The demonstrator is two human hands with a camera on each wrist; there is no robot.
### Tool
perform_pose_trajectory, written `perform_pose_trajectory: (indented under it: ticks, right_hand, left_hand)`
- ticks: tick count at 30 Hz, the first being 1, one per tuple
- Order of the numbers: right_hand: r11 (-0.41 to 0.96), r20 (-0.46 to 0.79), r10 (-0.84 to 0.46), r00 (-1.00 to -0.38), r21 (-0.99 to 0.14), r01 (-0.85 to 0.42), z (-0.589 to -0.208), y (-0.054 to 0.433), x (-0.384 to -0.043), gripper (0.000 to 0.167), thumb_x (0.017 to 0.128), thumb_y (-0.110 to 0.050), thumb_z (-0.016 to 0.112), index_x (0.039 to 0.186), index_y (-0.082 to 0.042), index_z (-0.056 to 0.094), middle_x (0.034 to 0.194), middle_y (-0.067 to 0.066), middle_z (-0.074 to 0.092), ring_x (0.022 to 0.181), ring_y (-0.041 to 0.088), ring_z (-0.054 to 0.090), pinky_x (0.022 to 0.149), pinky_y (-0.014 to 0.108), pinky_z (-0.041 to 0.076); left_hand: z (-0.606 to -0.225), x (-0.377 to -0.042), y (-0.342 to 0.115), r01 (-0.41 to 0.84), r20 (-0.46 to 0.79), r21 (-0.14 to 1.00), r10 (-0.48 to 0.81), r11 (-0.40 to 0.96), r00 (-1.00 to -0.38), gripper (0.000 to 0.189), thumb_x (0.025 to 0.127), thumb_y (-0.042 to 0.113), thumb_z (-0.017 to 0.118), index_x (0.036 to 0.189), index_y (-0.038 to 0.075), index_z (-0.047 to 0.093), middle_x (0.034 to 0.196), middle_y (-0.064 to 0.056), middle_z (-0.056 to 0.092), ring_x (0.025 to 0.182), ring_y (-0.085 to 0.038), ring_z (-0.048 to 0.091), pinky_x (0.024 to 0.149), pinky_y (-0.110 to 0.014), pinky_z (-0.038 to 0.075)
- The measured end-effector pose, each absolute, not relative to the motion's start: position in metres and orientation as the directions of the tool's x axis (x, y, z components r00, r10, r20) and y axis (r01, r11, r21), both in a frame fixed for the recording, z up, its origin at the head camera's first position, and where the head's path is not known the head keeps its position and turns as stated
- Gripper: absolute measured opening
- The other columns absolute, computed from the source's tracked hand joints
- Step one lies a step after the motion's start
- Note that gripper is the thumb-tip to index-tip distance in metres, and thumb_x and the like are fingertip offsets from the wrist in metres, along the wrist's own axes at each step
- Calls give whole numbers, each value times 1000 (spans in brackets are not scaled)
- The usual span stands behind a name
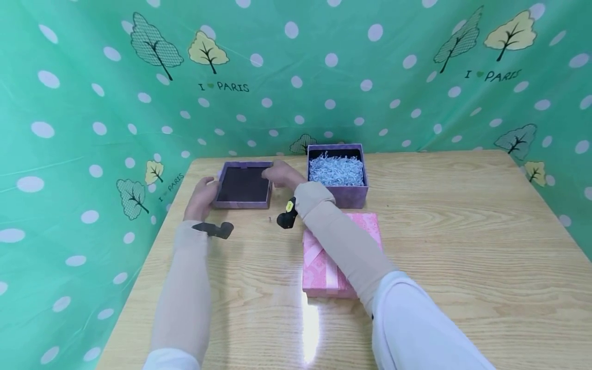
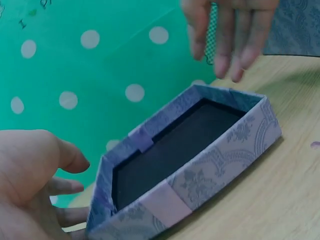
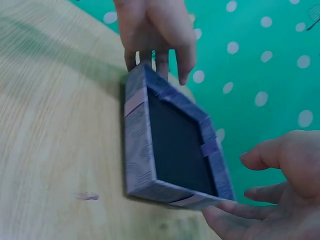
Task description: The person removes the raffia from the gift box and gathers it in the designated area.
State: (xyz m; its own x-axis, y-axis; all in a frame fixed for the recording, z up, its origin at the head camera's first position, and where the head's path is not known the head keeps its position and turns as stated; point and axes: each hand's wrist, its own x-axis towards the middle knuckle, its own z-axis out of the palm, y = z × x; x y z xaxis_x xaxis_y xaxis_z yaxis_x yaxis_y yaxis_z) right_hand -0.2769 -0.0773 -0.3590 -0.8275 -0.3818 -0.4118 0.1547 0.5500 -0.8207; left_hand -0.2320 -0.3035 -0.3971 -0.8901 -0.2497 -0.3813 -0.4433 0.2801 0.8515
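Observation:
An upturned purple patterned box lid (image 1: 242, 205) with a black inside lies at the table's back left. My left hand (image 1: 201, 199) is at its left side, fingers extended along the outside wall, thumb apart from the rim. At the opposite side is my right hand (image 1: 283, 173); in the right wrist view the right hand (image 3: 280, 185) has its fingertips at the lid's wall (image 3: 140, 165), with the thumb held away. A pale ribbon band (image 2: 166, 204) crosses the lid's wall in the left wrist view. Neither hand curls round the lid.
Right of the lid stands a purple box (image 1: 344, 198) filled with pale blue shredded paper (image 1: 336, 171). A pink gift box (image 1: 316, 280) with a ribbon lies nearer, partly under my right forearm. A tiny purplish scrap (image 1: 270, 219) is on the wooden table (image 1: 462, 231). A green dotted cloth (image 1: 296, 113) hangs behind.

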Motion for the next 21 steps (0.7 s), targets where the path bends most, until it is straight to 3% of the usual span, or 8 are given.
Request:
perform_pose_trajectory:
  ticks: [4,7,12,21]
  right_hand:
    - [528,-370,-411,-833,-842,113,-347,-72,-279,58,99,-22,47,149,-2,24,150,12,35,116,22,53,100,35,47]
    - [475,-353,-431,-831,-871,124,-342,-68,-280,57,99,-20,48,149,-4,26,150,12,35,123,26,50,101,36,46]
    - [415,-326,-433,-841,-900,135,-335,-61,-279,52,98,-18,50,146,-5,33,145,13,42,125,30,50,100,36,49]
    - [404,-302,-460,-835,-908,107,-316,-37,-272,48,98,-21,52,143,-11,39,137,11,49,120,24,52,102,32,47]
  left_hand:
    - [-388,-233,-295,-421,-332,854,-302,306,-894,60,99,23,33,153,7,10,155,-19,21,143,-34,22,119,-47,20]
    - [-382,-233,-289,-402,-306,865,-322,299,-896,59,100,24,32,153,8,13,154,-19,24,139,-33,29,117,-45,26]
    - [-373,-236,-279,-375,-285,883,-313,282,-906,57,100,26,34,152,8,18,151,-18,30,135,-32,37,114,-44,32]
    - [-349,-242,-251,-296,-226,892,-228,343,-947,52,101,24,39,149,9,28,155,-14,26,142,-32,25,118,-47,22]
